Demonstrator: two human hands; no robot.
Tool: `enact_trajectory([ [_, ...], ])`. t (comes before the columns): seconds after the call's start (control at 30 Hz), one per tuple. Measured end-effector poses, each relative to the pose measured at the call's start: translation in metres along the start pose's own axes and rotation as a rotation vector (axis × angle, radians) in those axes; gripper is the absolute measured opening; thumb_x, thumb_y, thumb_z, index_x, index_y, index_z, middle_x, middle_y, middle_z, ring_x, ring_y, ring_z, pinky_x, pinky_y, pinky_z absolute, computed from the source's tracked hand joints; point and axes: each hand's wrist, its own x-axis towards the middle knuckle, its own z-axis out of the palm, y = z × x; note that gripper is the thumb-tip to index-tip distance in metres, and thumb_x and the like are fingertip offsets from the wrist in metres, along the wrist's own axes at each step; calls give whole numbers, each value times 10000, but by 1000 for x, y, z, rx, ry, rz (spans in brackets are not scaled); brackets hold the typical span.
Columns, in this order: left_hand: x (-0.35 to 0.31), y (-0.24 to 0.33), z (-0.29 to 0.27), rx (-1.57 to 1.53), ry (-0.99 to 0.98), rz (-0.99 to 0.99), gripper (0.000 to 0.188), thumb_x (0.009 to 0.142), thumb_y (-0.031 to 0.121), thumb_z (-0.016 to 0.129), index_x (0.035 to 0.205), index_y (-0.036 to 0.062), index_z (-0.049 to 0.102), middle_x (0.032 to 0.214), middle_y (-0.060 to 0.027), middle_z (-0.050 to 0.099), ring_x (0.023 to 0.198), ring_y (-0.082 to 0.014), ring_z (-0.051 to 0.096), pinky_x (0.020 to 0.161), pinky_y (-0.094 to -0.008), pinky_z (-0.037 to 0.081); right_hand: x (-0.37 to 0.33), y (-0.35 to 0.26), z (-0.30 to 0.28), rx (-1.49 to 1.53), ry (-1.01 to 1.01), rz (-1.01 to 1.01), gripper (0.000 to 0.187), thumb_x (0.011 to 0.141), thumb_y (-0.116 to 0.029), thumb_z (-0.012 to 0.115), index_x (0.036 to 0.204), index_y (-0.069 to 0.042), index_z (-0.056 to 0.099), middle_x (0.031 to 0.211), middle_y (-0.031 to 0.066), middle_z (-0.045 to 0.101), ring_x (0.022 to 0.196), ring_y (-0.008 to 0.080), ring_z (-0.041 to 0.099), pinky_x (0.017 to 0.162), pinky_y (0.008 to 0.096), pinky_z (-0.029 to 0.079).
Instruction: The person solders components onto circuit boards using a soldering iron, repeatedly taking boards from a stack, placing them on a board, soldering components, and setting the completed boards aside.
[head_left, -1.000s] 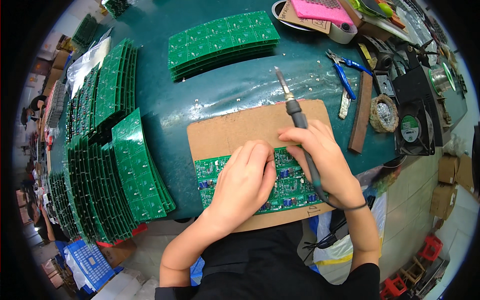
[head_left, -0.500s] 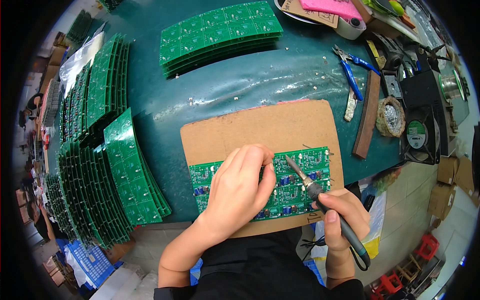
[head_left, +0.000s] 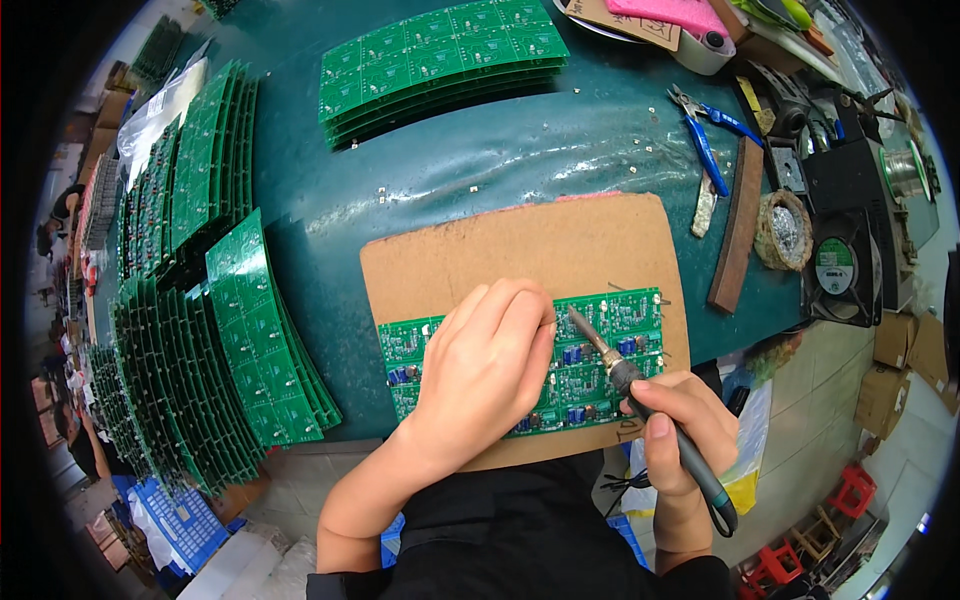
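A green circuit board panel (head_left: pixel 625 310) with blue and dark parts lies on a brown cardboard sheet (head_left: pixel 480 250) in front of me. My right hand (head_left: pixel 685 425) grips a soldering iron (head_left: pixel 625 376) by its dark handle, its tip at the panel's upper middle. Over the panel's left middle is my left hand (head_left: pixel 488 360), thumb and fingertips pinched together close to the iron's tip. Whatever the pinch holds is hidden or too small to make out. The left hand also covers part of the panel.
Stacks of green panels (head_left: pixel 440 60) stand at the back and left (head_left: pixel 265 350). To the right lie blue-handled cutters (head_left: pixel 705 150), a wooden bar (head_left: pixel 737 230), a round dish of shiny metal (head_left: pixel 784 232), a fan (head_left: pixel 840 268) and a solder wire spool (head_left: pixel 903 173). Tiny parts dot the green mat.
The left fingertips have shifted slightly right and up, nearer the iron's tip. The iron has tilted a little and its tip has moved slightly left. The whole view has shifted slightly.
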Motion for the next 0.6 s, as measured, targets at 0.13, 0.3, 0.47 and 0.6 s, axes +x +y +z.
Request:
enact_trajectory([
  [0.13, -1, 0, 2, 73, 24, 37, 172, 786, -33, 675, 919, 34, 589, 946, -98, 638, 841, -302, 617, 732, -386, 497, -2, -1, 0, -32, -8, -12, 187, 841, -17, 616, 999, 60, 681, 791, 171, 655, 714, 270, 661, 659, 338, 543],
  [0.3, -5, 2, 4, 185, 46, 82, 184, 783, -13, 674, 931, 51, 585, 959, -74, 637, 786, -281, 589, 703, -377, 483, -4, 7, -17, -228, 294, -27, 231, 904, -90, 579, 1071, 40, 669, 896, 154, 654, 769, 230, 624, 723, 327, 501],
  [0.47, -8, 5, 4, 221, 64, 113, 196, 785, 6, 664, 952, 62, 578, 970, -64, 634, 769, -272, 570, 700, -380, 477, 10, 51, -53, -773, 538, 62, 270, 960, -69, 589, 1219, -46, 664, 970, 80, 541, 836, 170, 540, 756, 295, 455],
  [0.6, -11, 4, 3, 242, 68, 110, 199, 787, 9, 657, 960, 65, 576, 970, -64, 634, 781, -272, 569, 703, -386, 477, 0, 48, -52, -868, 416, 42, 284, 967, -47, 580, 1243, -44, 646, 925, 80, 575, 788, 154, 563, 712, 282, 470],
])
